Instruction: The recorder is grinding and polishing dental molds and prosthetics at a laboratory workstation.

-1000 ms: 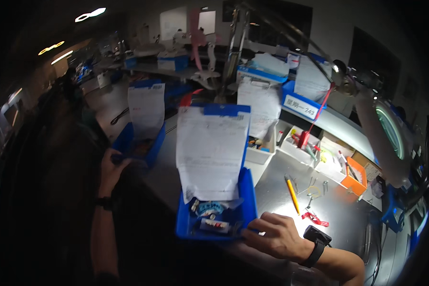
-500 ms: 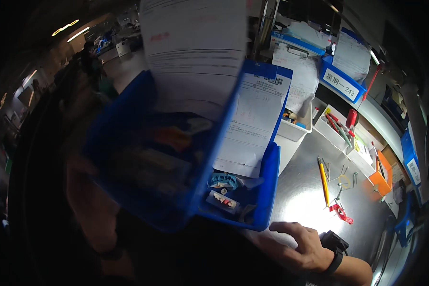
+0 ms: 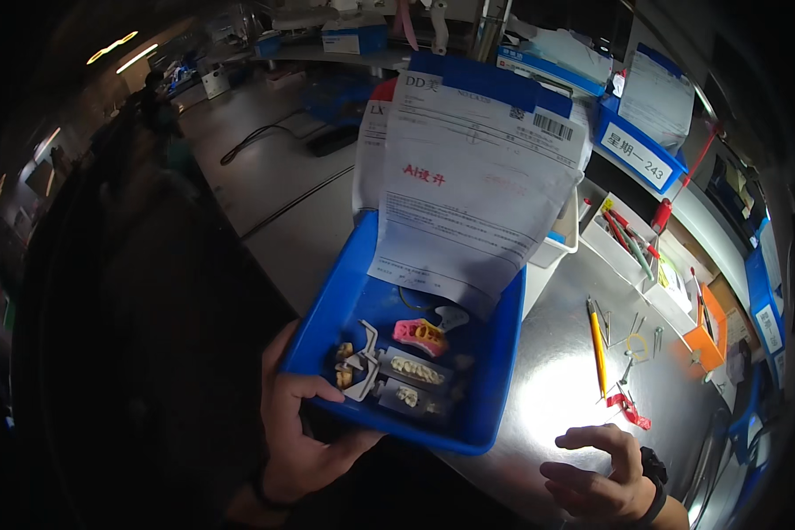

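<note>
My left hand (image 3: pixel 300 433) grips the near left corner of a blue plastic tray (image 3: pixel 503 371), thumb over the rim and fingers underneath. Inside lie a pink and yellow dental model piece (image 3: pixel 420 337), white plastic brackets (image 3: pixel 362 375) with tan model pieces, and two small clear packs of tooth-coloured pieces (image 3: pixel 417 370). A printed paper form (image 3: pixel 468 212) with red handwriting stands up from the tray's far side, hiding part of its inside. My right hand (image 3: pixel 605 473), fingers apart and curved, holds nothing over the near edge of the metal worktop.
On the metal worktop (image 3: pixel 556 327) lie a yellow pen-like tool (image 3: pixel 597 344), several thin metal pieces and a red strip (image 3: pixel 627 412). White bins (image 3: pixel 611 243) and an orange bin (image 3: pixel 705 331) line the right. Another blue tray (image 3: pixel 636 155) stands far right.
The tray in my left hand has swung right and settled lower, covering where another blue tray with a blue dental piece showed. My right hand has shifted right and slightly down.
</note>
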A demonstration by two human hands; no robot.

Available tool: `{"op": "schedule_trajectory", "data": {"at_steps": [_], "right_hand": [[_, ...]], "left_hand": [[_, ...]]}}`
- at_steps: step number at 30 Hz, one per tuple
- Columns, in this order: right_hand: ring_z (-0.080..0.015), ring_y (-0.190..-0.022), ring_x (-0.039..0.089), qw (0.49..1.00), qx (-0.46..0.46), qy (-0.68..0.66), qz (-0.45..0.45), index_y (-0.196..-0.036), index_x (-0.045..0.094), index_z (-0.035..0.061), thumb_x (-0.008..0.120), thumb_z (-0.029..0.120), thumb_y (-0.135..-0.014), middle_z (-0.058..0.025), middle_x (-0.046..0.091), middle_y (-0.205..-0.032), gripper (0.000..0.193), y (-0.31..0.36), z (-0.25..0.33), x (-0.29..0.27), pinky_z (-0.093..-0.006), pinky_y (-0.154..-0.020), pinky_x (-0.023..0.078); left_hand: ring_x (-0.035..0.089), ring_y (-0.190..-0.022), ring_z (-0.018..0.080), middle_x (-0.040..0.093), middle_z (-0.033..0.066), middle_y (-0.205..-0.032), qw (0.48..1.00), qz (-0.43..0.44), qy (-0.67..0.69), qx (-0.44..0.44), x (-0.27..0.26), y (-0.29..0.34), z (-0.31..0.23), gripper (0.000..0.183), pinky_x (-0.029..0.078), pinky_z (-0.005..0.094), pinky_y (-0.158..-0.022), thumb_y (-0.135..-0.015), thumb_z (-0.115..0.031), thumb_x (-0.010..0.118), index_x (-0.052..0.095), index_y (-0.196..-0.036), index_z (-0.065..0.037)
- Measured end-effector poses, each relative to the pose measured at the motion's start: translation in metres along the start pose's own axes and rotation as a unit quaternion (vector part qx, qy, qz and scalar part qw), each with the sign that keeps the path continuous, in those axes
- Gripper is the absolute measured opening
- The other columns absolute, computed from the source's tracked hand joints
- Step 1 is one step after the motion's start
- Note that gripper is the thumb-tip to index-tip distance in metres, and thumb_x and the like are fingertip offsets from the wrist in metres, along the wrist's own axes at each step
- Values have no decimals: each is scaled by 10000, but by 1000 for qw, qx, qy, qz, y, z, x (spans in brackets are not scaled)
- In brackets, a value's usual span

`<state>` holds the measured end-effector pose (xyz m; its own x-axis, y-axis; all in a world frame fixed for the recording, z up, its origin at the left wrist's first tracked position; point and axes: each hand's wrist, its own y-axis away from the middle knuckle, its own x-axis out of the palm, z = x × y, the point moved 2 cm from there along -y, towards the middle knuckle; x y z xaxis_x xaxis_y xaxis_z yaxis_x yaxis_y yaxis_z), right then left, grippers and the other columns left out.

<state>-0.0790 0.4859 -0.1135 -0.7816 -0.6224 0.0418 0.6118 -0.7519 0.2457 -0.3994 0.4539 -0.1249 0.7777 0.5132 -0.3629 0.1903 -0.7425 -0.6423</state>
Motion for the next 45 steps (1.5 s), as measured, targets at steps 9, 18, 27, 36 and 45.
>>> {"op": "schedule_trajectory", "data": {"at_steps": [9,18,27,36,45], "right_hand": [[-206,-765,591,685,-405,600,-88,-848,676,104,732,100,-561,-116,562,-927,293,-29,56,14,-289,-576,459],[-173,-717,595,713,-438,540,-83,-829,662,92,773,87,-597,-88,594,-857,257,-76,92,36,-247,-543,448],[-190,-930,451,661,-235,713,-14,-617,647,96,670,98,-611,-3,540,-830,24,-115,111,90,-337,-874,298],[-182,-891,483,611,-235,756,-7,-652,638,60,611,96,-644,-40,534,-760,46,-128,98,100,-351,-877,308],[-180,-727,583,798,-208,490,281,-980,532,29,596,67,-751,-151,574,-906,241,-62,148,86,-307,-650,471]], "left_hand": [[425,-1186,365,311,264,-1283,998,-55,30,32,12,20,12,571,488,412,-876,-613,-227,841,427,-990,-116],[421,-1189,382,324,271,-1292,994,-102,23,27,17,29,17,493,453,439,-905,-614,-118,812,446,-944,-134],[432,-1191,341,324,240,-1310,992,-104,45,51,20,30,17,504,469,423,-912,-628,-143,817,436,-957,-149],[400,-1212,368,287,233,-1318,991,-99,85,27,21,30,15,533,480,394,-901,-561,-32,827,495,-949,-183],[392,-1223,351,252,246,-1335,975,-103,195,1,5,3,4,477,423,406,-962,-616,13,775,487,-975,-115]]}}
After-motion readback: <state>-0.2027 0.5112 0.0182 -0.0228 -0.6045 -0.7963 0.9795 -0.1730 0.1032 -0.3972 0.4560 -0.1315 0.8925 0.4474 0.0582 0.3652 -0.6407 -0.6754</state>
